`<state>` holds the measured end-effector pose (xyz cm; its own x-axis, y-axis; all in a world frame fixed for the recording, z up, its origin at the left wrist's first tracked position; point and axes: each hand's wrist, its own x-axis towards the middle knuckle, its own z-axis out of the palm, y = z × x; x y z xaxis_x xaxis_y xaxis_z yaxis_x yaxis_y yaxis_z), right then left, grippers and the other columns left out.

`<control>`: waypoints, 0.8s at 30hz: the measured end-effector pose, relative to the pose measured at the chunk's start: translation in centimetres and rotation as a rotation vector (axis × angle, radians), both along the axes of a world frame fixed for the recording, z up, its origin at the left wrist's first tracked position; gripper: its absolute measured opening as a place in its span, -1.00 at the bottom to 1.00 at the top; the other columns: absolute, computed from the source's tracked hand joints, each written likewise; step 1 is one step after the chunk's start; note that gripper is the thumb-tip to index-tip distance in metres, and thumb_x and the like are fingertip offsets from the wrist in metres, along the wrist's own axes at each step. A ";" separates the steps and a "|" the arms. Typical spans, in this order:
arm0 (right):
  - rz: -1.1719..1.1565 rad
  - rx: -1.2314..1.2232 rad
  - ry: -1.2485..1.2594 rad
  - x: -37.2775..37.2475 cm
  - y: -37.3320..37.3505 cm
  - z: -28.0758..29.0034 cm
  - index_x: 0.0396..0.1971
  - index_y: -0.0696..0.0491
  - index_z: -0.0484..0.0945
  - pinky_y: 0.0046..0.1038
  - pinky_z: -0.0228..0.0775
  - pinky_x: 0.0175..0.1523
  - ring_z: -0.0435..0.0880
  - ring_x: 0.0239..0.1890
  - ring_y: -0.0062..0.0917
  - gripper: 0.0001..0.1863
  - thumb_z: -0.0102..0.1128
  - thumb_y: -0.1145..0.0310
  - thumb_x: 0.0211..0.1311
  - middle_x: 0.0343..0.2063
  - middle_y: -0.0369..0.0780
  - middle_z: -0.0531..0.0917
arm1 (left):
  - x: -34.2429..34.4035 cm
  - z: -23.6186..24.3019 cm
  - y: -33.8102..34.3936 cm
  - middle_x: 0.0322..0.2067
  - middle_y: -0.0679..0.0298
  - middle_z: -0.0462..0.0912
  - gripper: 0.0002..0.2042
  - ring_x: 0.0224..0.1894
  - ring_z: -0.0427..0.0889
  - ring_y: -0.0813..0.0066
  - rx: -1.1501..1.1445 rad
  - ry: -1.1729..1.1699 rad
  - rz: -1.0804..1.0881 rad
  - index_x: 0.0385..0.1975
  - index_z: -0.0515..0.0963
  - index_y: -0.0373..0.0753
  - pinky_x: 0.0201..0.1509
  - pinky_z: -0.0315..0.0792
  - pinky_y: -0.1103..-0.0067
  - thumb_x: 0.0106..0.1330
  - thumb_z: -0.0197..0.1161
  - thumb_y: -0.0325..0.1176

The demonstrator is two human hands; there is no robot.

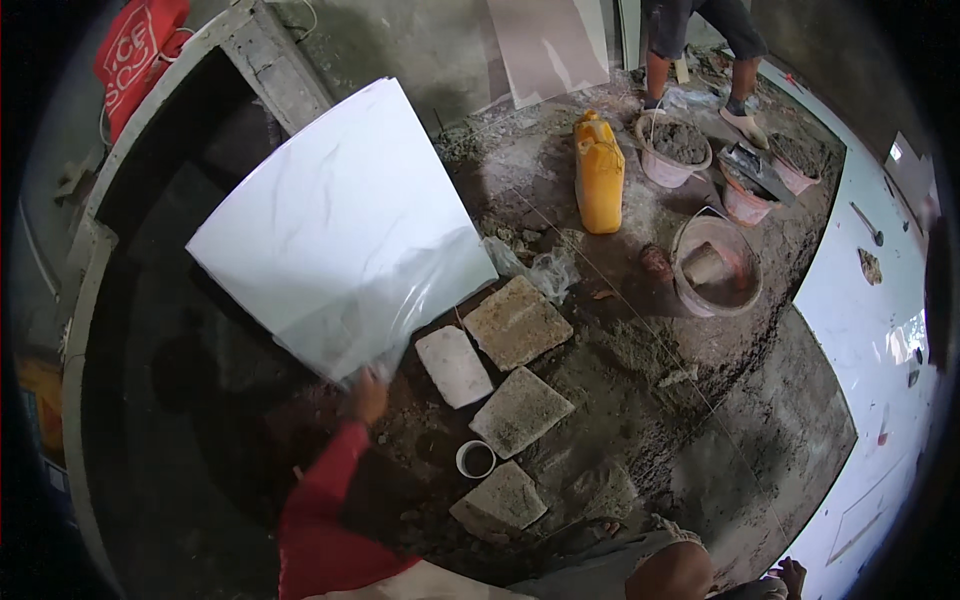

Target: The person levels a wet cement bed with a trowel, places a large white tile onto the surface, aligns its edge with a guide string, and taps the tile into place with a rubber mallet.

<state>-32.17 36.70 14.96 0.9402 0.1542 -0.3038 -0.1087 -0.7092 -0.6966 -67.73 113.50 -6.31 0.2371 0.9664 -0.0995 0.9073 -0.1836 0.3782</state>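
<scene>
A large white marble-look tile [350, 200] with faint grey veins stands tilted at the left, clear plastic film [420, 285] over its lower part. At the tile's lower corner my left hand [370, 395], below a red sleeve, is closed on the film. My right hand [791, 577] shows only in part at the lower right, beside the white tiled floor. Its fingers look curled, and what they hold, if anything, cannot be made out. Near the left hand lie a pale block [454, 366], a rough brown block [518, 322] and a grey block [522, 411].
A white cup-like ring [475, 459] sits beside a broken block [499, 502]. A yellow jerrycan [600, 180], mortar buckets [672, 155] and a bucket [716, 265] stand farther off. A taut string crosses the ground. Another person's legs [742, 75] are at the back, near laid white tiles [860, 330].
</scene>
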 end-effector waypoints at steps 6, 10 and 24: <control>-0.585 0.110 0.418 2.3 0.8 0.1 0.10 0.05 0.47 -0.31 0.52 -0.13 0.55 -0.09 -0.41 -0.52 0.23 0.14 0.24 -0.08 -0.21 0.59 | -11.3 -2.9 -19.3 -0.14 0.01 0.64 -0.69 -0.07 0.60 -0.01 -0.758 0.513 -1.092 0.00 0.51 -0.25 0.04 0.45 0.24 0.35 -0.01 -0.30; 0.060 0.294 0.027 4.9 -9.4 -6.5 0.03 0.13 0.52 -0.41 0.48 -0.07 0.54 -0.07 -0.46 -0.52 0.28 0.12 0.23 -0.09 -0.21 0.59 | -18.7 4.4 -20.8 0.04 0.10 0.54 -0.64 0.10 0.51 0.18 -0.800 0.622 -1.185 0.05 0.50 -0.23 0.15 0.40 0.37 0.42 -0.04 -0.17; 0.404 0.026 -0.053 3.5 -1.3 -3.4 0.23 0.23 0.33 -0.32 0.38 0.16 0.54 0.04 -0.33 -0.49 0.04 0.32 0.34 0.04 -0.02 0.53 | -10.6 15.3 0.0 0.28 0.12 0.35 -0.53 0.32 0.31 0.20 -0.155 0.489 -1.012 0.29 0.28 -0.32 0.43 0.13 0.34 0.40 0.01 -0.32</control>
<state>-28.68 35.43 11.57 0.8166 0.5214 -0.2476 0.2115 -0.6695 -0.7120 -78.30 113.51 8.96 0.8055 0.3217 -0.4978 0.4251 -0.8988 0.1070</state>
